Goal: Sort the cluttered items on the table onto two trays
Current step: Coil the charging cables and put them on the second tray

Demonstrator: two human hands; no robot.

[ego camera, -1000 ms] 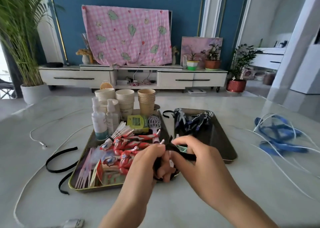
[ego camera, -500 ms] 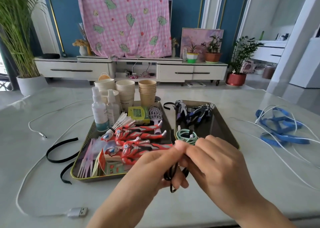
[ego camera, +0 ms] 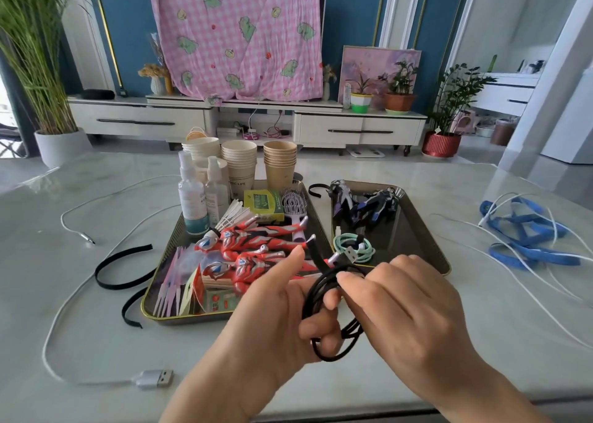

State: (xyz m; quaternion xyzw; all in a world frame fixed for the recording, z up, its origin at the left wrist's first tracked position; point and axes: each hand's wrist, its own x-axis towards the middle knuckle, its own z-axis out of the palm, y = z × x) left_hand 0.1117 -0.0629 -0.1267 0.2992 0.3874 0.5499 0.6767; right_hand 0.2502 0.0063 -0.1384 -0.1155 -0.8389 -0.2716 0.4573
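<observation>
Left hand (ego camera: 276, 310) and right hand (ego camera: 401, 313) both grip a coiled black cable (ego camera: 313, 297). Beyond the left hand: a tray (ego camera: 192, 318) holding red figures (ego camera: 256, 239) (closely packed among other items). Beyond the right hand: a second tray (ego camera: 426, 230) holding a mint cable coil (ego camera: 351, 249). Blue straps (ego camera: 526, 239) lie well right of the right hand.

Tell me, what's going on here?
A person holds a coiled black cable in both hands, in front of two trays: the left hand grips the loops, the right hand pinches them near the plug. The left tray is packed, with red figures among other things; the right tray has dark figures and a coiled green cable. A white cable, a black strap and a blue strap lie loose on the table.
</observation>
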